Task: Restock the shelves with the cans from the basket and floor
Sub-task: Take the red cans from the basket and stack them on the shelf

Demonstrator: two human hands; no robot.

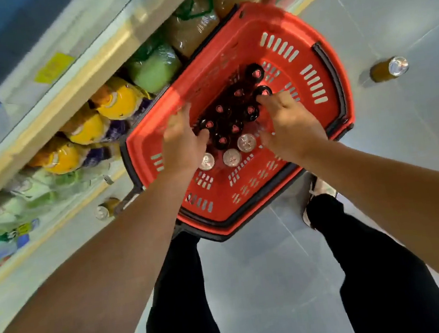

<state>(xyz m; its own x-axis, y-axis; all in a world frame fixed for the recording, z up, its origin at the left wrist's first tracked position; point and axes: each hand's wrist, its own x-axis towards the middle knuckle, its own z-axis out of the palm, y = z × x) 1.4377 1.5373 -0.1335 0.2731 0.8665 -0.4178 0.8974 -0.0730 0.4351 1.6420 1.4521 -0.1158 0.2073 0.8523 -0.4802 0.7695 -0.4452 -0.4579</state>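
Both hands reach down into the red basket [306, 51] on the floor: left hand [182, 146] and right hand [288, 126] flank the upright dark-topped cans [233, 114], fingers spread, gripping nothing (blurred), likely to lift several together

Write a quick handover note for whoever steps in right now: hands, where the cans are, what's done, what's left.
Left hand and right hand: both down inside the red basket, reaching at the dark-topped cans; blur hides whether either grips one.
Three silver-topped cans stand at the basket's near end.
One can on the floor to the right, another can by the shelf base on the left.
Done: cannot tell from this view.
Left: basket cans and both floor cans onto the shelves.
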